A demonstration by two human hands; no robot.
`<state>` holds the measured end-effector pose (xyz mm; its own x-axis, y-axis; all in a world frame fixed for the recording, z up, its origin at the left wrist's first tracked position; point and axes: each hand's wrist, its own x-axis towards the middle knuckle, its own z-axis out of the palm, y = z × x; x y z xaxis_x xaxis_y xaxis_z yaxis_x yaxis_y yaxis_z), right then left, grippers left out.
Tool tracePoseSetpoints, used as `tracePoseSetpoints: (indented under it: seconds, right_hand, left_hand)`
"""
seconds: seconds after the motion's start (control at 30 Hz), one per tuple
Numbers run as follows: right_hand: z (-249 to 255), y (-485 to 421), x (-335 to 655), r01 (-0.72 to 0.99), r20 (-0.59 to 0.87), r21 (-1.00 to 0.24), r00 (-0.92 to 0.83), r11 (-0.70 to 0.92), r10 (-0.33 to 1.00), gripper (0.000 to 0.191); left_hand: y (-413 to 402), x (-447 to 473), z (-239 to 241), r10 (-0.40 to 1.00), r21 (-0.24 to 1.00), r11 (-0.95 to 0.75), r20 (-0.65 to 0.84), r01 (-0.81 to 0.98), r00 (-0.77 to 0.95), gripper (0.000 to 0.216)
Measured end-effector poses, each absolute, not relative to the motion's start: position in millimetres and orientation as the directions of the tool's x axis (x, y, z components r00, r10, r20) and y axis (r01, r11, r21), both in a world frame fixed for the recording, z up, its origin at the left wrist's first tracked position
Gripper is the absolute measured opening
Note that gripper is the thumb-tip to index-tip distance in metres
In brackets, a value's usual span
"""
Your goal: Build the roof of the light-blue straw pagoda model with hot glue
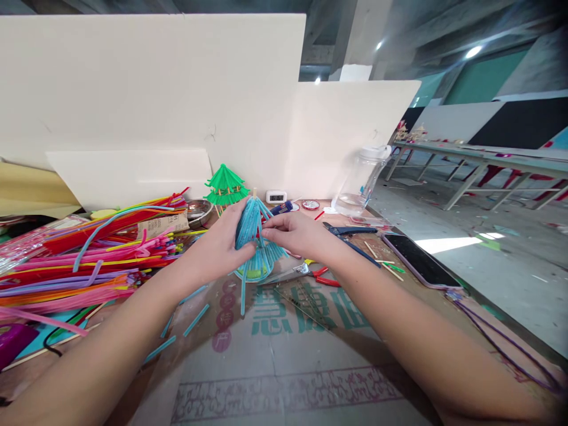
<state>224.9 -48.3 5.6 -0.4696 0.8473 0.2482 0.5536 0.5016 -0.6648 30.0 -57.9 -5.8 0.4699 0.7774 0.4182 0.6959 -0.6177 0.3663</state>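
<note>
A light-blue pagoda model made of pipe cleaners stands upright in front of me, on a round yellow-green base. A wooden stick tip pokes out of its peak. My left hand is wrapped round the left side of the roof, thumb across the front. From the right, my right hand pinches at the roof's right side; whether a single pipe cleaner is between those fingertips is too small to tell. One blue strand hangs down below the base. Cut blue pipe cleaner pieces lie on the mat to the left.
Bundles of coloured pipe cleaners cover the left side. Behind stand a green pagoda model, a metal bowl and a small clock. Rightward are red-handled pliers, dark-handled pliers, a water bottle and a phone.
</note>
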Motion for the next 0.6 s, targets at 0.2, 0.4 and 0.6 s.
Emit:
tracePoseSetpoints:
  seconds: [0.2, 0.4, 0.6]
  right_hand:
    - [5.3, -51.8, 224.5, 0.663, 0.401, -0.454, -0.445, 0.596, 0.801, 0.022]
    - [11.6, -60.5, 227.3, 0.672, 0.487, -0.461, -0.354, 0.579, 0.798, 0.014]
    - [10.3, -63.4, 233.0, 0.638, 0.419, -0.500, -0.413, 0.585, 0.809, 0.021]
  left_hand:
    - [-60.0, 23.1, 3.1, 0.795, 0.488, -0.607, 0.343, 0.628, 0.501, 0.085]
    - [-48.5, 10.4, 7.5, 0.840, 0.783, -0.507, 0.357, 0.360, 0.408, 0.056]
    - [-30.9, 2.6, 0.3, 0.880, 0.797, -0.475, 0.422, 0.374, 0.219, 0.034]
